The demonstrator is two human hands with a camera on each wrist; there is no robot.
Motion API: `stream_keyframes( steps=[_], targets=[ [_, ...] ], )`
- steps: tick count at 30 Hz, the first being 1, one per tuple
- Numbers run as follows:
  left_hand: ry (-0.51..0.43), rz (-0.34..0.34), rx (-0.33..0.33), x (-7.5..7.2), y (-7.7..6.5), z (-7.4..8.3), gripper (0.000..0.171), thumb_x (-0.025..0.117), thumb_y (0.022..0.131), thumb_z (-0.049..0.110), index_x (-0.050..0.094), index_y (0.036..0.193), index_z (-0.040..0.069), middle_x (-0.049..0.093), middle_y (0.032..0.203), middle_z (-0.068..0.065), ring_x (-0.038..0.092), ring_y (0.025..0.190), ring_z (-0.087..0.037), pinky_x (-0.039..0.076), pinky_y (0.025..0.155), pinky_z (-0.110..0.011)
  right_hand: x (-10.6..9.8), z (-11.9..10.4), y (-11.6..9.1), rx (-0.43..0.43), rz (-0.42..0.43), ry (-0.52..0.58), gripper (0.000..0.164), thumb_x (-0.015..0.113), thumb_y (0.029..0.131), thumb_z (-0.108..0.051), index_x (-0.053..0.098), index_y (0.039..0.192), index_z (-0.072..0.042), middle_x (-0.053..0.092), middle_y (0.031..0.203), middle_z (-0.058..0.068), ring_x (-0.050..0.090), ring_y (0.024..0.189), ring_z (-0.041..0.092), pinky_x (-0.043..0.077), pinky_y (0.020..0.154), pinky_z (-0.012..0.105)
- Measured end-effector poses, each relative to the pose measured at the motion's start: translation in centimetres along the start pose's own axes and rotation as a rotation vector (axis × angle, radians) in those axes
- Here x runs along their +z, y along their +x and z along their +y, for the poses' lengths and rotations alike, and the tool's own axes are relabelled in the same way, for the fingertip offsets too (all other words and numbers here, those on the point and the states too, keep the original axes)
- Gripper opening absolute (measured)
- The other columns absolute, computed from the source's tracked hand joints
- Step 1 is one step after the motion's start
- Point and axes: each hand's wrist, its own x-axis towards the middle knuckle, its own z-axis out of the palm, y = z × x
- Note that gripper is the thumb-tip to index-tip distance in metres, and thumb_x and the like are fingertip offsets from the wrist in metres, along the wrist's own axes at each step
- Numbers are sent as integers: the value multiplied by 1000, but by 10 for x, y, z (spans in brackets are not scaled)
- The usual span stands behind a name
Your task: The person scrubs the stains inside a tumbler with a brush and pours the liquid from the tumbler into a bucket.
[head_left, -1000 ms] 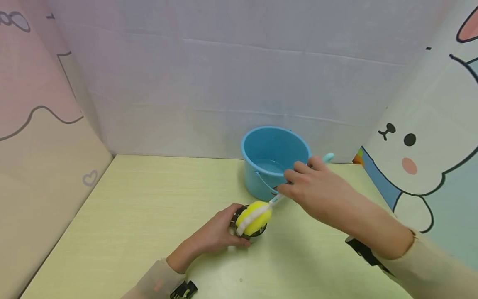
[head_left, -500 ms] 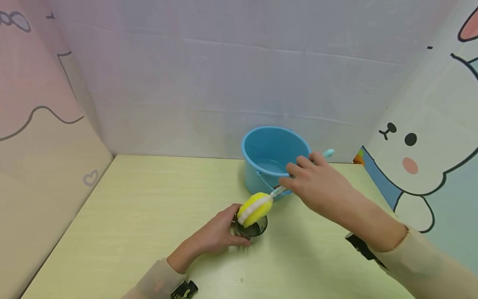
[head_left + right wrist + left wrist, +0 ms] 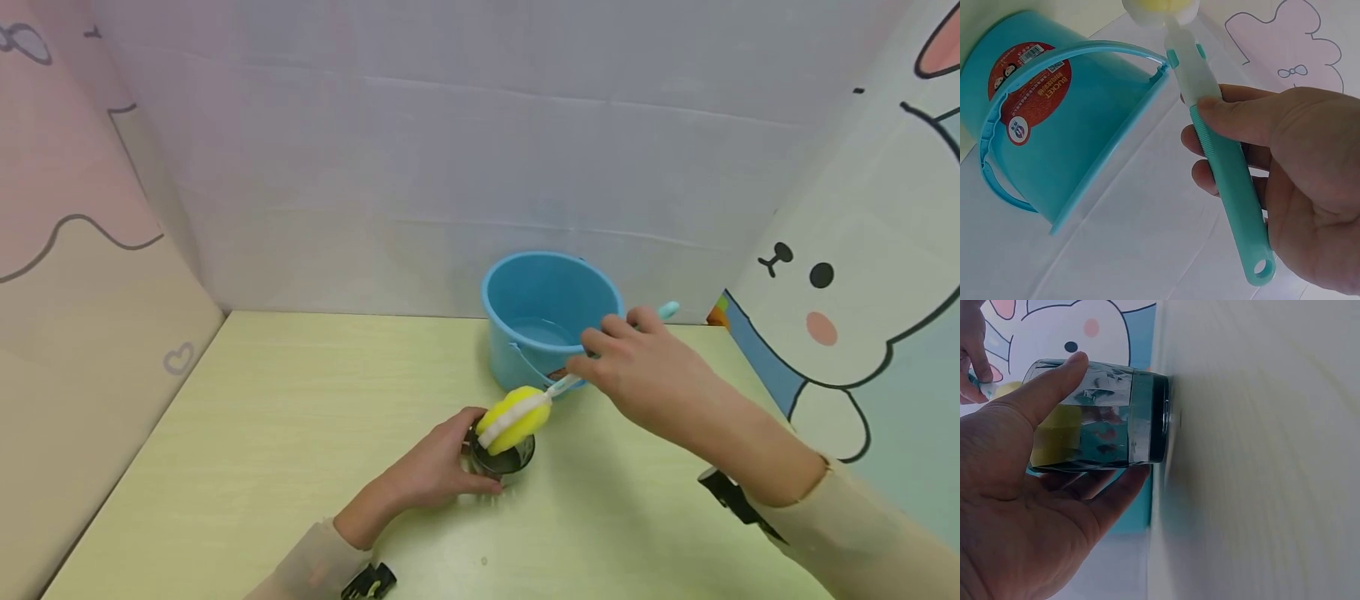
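Drawing the brush [image 3: 1213, 147] partway up out of the dark cup [image 3: 513, 461], compared with a second ago, when set deeper and nearly filling the mouth. Now slants up and away to the right, with the yellow sponge [image 3: 513, 419] over the far-left part of the rim and much of the dark inside in sight. Hardly shifts over the last half second. Suggests a pause or turn between strokes, as a judgement, rather than finished scrubbing: shows yellow through the upper wall of the cup in the left wrist view, so not fully clear of it.

Grips the cup with the left hand [image 3: 435, 472], thumb along one side, fingers curled round the other. Pinches the handle [image 3: 1241, 212] with the right hand [image 3: 643, 375], thumb on one face, fingers wrapped behind.

Appears to stand upright on the table [image 3: 315, 400], a little right of the middle and well in from the far edge, in front of the blue bucket [image 3: 504, 354] near that edge.

Looks smoky and see-through, with flat facets down the sides and a thick, darker base. Carries dark patches on the wall, too unclear to call pattern or reflection.
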Motion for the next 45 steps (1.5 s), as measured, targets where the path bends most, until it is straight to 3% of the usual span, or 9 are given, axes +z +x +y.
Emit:
stream_keyframes(
  steps=[13, 22, 27, 36, 45],
  targets=[
    [-9, 7, -13, 1, 1, 2, 93, 97, 79, 39, 46, 152, 12, 59, 141, 2, 57, 130, -18, 47, 113, -45, 1, 2, -2, -2, -1, -4, 31, 91, 85, -13, 78, 112, -22, 59, 88, 2, 52, 87, 25, 41, 80, 45],
    [6, 8, -3, 1, 0, 3, 93, 97, 79, 39, 46, 153, 13, 59, 142, 2, 56, 132, -19, 45, 115, -46, 2, 8, -14, 4, -13, 4, 38, 91, 84, -10, 77, 118, -22, 68, 99, 5, 58, 92, 29, 44, 81, 47],
    [17, 7, -2, 1, 0, 2, 93, 95, 80, 41, 45, 154, 14, 57, 145, 2, 54, 134, -19, 44, 115, -47, 5, 15, -21, 0, 9, 21, 40, 89, 85, -4, 77, 118, -22, 67, 96, 5, 59, 92, 29, 44, 80, 47],
    [18, 12, 17, 2, 0, 1, 93, 95, 81, 43, 46, 153, 11, 59, 142, -3, 57, 131, -22, 47, 112, -48, 16, 26, -38, 45, 9, 98, 41, 88, 84, -1, 77, 115, -25, 53, 83, -3, 54, 84, 23, 36, 74, 43],
    [22, 10, 8, 2, 1, 3, 93, 95, 81, 40, 45, 153, 8, 60, 142, -7, 58, 129, -23, 48, 110, -48, 29, 32, -53, 83, 65, 185, 35, 92, 83, -10, 78, 111, -27, 61, 88, -6, 57, 82, 19, 35, 69, 38]
  ],
)
